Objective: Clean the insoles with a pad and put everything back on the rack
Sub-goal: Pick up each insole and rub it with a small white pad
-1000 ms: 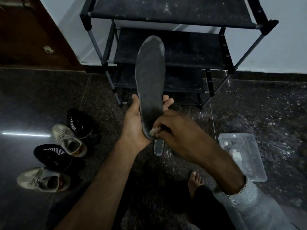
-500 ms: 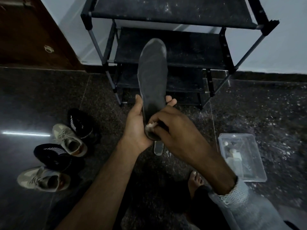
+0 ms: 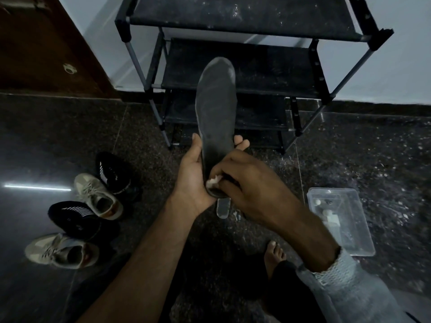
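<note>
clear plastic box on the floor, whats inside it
Inside the clear plastic box a few small pale items show, one looking like a small white bottle. The right forearm covers its near left corner, so what lies there cannot be seen.

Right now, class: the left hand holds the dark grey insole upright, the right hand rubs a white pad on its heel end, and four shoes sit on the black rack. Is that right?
Not quite. The head view shows the four shoes on the dark floor, left of the black rack, not on it. The left hand, dark grey insole, right hand and white pad are as stated.
</note>
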`<state>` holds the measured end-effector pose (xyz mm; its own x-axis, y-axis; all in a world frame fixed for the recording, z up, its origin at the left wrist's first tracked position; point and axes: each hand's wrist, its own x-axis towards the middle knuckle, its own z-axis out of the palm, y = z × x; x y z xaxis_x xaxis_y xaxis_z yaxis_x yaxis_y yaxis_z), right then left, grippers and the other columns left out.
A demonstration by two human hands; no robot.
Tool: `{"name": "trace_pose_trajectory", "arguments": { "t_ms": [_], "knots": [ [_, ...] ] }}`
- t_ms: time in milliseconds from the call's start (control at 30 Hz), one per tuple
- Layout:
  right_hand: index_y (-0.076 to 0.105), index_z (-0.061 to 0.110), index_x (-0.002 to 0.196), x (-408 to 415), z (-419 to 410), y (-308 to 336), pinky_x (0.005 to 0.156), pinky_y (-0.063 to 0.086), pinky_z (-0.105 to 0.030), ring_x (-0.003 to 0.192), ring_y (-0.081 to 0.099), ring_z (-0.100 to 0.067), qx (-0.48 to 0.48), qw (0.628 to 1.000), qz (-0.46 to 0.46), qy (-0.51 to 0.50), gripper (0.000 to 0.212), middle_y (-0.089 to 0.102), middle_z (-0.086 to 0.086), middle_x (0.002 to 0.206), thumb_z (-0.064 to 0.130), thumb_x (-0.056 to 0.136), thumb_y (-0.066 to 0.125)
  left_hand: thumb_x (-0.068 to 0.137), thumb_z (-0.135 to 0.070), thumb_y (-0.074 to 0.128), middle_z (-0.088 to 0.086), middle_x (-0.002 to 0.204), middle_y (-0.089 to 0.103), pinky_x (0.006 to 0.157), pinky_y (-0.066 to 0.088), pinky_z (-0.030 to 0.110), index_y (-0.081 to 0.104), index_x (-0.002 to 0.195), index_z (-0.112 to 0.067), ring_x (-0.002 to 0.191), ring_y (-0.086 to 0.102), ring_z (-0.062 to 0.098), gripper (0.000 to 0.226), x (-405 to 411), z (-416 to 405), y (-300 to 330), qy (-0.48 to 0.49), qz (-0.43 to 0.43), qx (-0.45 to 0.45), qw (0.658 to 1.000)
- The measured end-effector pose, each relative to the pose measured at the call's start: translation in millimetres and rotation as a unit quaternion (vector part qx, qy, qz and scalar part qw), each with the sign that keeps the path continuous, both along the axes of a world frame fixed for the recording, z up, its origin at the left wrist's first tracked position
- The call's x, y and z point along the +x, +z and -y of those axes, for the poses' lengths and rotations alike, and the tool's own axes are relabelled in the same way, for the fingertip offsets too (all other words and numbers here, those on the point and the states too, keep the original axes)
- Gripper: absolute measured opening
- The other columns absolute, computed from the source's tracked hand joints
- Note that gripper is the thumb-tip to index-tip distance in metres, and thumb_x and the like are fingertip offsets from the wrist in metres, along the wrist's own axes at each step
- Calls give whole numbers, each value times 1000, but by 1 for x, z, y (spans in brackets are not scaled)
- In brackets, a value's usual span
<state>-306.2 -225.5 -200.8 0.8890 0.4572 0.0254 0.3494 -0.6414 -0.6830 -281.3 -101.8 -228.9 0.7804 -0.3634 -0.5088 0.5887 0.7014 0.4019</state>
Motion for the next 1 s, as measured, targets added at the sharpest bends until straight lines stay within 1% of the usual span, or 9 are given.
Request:
{"name": "trace_pose_trajectory", "arguments": {
  "t_ms": [100, 233, 300, 367, 500, 567, 700, 900, 1000],
  "knots": [
    [69, 11, 102, -2, -9, -3, 74, 52, -44, 87, 59, -23, 13, 998, 45, -52, 16, 58, -6, 104, 12, 94, 56, 96, -62, 25, 14, 129, 62, 94, 48, 36, 70, 110, -3, 117, 62, 23, 75, -1, 0, 2, -15, 1, 5, 1000],
    [68, 20, 102, 2, 1, 1, 77, 49, -45, 90, 56, -20, -6, 999, -27, 37, 14, 55, 2, 103, 15, 93, 58, 98, -58, 26, 12, 111, 71, 81, 53, 36, 76, 100, -7, 111, 65, 23, 72, 2, -2, 2, 25, 2, -16, 1000],
    [68, 21, 100, 5, 9, 3, 78, 49, -45, 92, 56, -17, -18, 997, -50, 55, 13, 56, 3, 103, 15, 91, 61, 98, -57, 26, 12, 112, 70, 82, 52, 39, 74, 104, -7, 109, 65, 24, 70, 2, -3, 3, 32, 3, -23, 999],
    [69, 20, 100, 6, 13, 4, 80, 50, -45, 95, 57, -18, -39, 999, -30, 15, 12, 57, 1, 105, 17, 91, 62, 97, -58, 23, 14, 116, 69, 88, 52, 43, 69, 113, -6, 107, 66, 24, 71, 2, -2, 5, 15, 4, -26, 1000],
    [68, 16, 101, 9, 15, 4, 78, 50, -38, 92, 56, -16, -70, 990, 38, -118, 12, 56, -1, 107, 18, 93, 60, 97, -59, 24, 17, 110, 70, 87, 54, 42, 73, 100, 2, 97, 70, 25, 79, 2, -1, 7, 0, 9, -38, 999],
    [68, 18, 100, 8, 16, 4, 78, 49, -32, 92, 55, -13, -73, 994, 12, -86, 10, 56, 2, 105, 19, 92, 61, 97, -58, 24, 15, 108, 71, 94, 52, 40, 74, 99, 0, 96, 70, 24, 76, 3, -1, 5, 15, 6, -31, 999],
    [68, 20, 96, 3, 13, 5, 70, 38, -11, 83, 51, -1, -32, 996, -76, 42, 6, 56, 10, 94, 21, 90, 65, 99, -56, 23, 12, 115, 69, 109, 38, 34, 76, 100, -7, 112, 64, 24, 72, 5, -5, 2, 58, 1, -11, 998],
    [66, 18, 95, 7, 17, -1, 75, 42, -21, 83, 50, -4, -48, 994, -31, -95, 6, 53, 8, 95, 19, 91, 64, 99, -56, 18, 9, 101, 74, 105, 40, 36, 80, 83, -10, 109, 63, 20, 79, 4, -3, 8, 47, 28, 2, 998],
    [67, 17, 97, 3, 9, 1, 76, 40, -20, 87, 51, -6, -33, 996, -53, -56, 7, 54, 7, 97, 20, 90, 64, 100, -55, 19, 9, 105, 73, 101, 43, 34, 80, 85, -11, 110, 64, 22, 78, 4, -3, 5, 58, 27, 7, 998]
  ]
}}
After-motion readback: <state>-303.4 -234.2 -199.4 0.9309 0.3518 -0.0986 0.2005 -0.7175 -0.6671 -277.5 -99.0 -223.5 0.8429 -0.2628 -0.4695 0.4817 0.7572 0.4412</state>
